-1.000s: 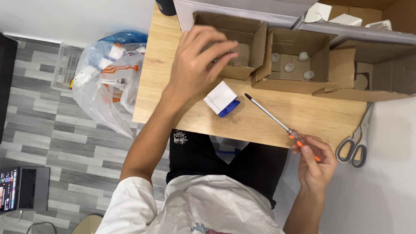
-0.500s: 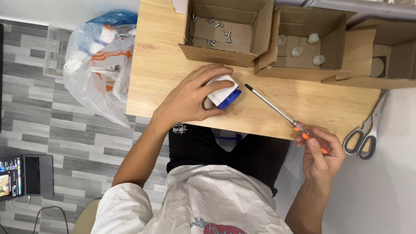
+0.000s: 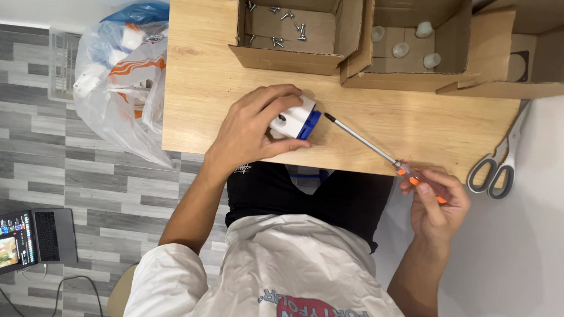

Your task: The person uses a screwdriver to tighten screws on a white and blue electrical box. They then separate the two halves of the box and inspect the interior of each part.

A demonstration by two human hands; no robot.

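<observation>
While we are looking down through the head view, the only one, our left hand (image 3: 252,129) is closing over a small white and blue plastic part (image 3: 296,118), fingers wrapped across its top and thumb pressed along its near side, pinning it to the wooden table (image 3: 197,80). The part is sitting near the table's middle, at about 6 o'clock from the open cardboard box (image 3: 292,49) of loose screws (image 3: 287,18).

Our right hand (image 3: 436,204) is gripping the orange handle of a screwdriver (image 3: 370,146), fingers curled shut around it. The shaft is running toward 10 o'clock, its tip just beside the blue end of the part; we cannot tell whether it is touching.

Risks, as we are judging them:
- The tip is coming in at a shallow slant. It could skid off the blue end toward the left fingertips, which are sitting close.
- The part is being held by hand pressure alone, so a sideways push could spin it out.
- Scissors (image 3: 497,169) are lying at 3 o'clock, overhanging the table edge near the right wrist; a nudge could drop them.
</observation>
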